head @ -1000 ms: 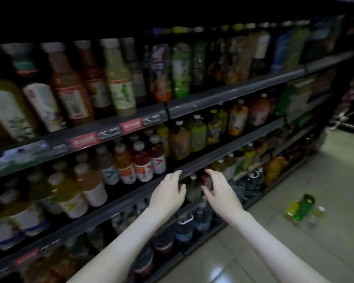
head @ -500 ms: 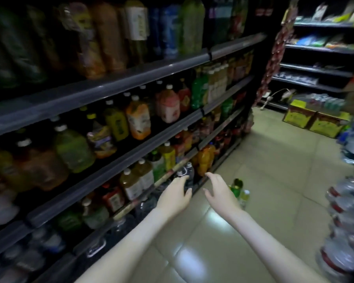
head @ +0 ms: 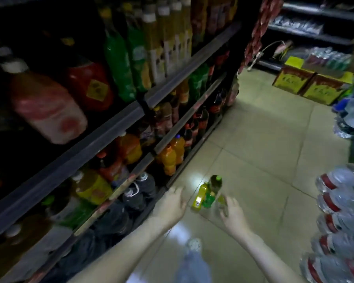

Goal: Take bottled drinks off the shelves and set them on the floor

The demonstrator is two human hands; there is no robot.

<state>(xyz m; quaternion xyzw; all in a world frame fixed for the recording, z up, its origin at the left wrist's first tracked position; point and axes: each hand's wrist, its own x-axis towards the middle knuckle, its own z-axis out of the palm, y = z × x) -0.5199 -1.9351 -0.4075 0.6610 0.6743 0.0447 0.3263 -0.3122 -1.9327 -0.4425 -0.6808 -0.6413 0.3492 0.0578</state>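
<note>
Shelves (head: pixel 110 129) well stocked. Floor (head: pixel 264 160) carries a small bottle cluster (head: pixel 209 194) near the bottom shelf's front edge. Left hand (head: pixel 170 203) and right hand (head: pixel 232 211) flank it, empty, fingers loose. Judged between picks; next move: grasp another shelf bottle.

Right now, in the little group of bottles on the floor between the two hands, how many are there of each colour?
Yellow bottle: 1
Green bottle: 1
Pale bottle, partly behind the right hand: 1
Total: 3
</note>
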